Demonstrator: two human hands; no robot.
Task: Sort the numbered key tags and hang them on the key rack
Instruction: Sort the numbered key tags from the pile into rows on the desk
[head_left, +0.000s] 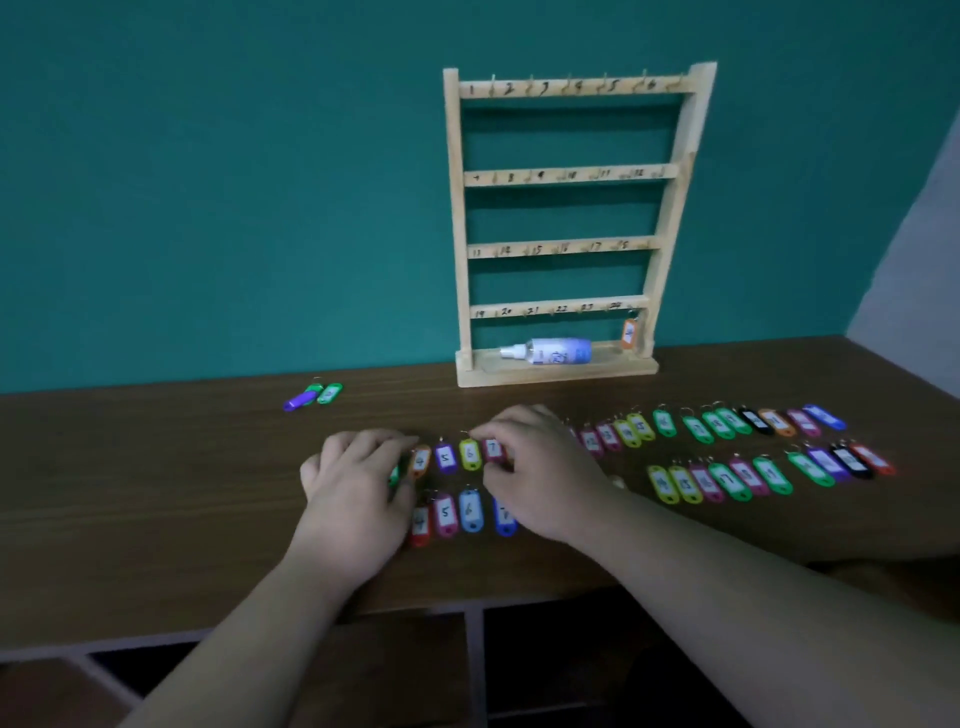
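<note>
The wooden key rack (561, 174) stands against the teal wall, with numbered hooks on four bars. One orange tag (629, 333) hangs on its bottom right hook. Coloured numbered key tags lie in two rows across the brown table (156, 493). My left hand (358, 483) lies curled over the left end of both rows, and a green tag (394, 475) peeks out between its thumb and fingers. My right hand (540, 467) pinches the pink tag numbered 7 (493, 449) in the far row between forefinger and thumb. Tags 4, 5 and 6 (445, 457) lie between my hands.
A white spray bottle (550, 352) lies on the rack's base. A purple tag and two green tags (314, 396) lie apart at the back left. The rows of tags (727, 452) run on to the right. Open shelf compartments (519, 675) show below the table's front edge.
</note>
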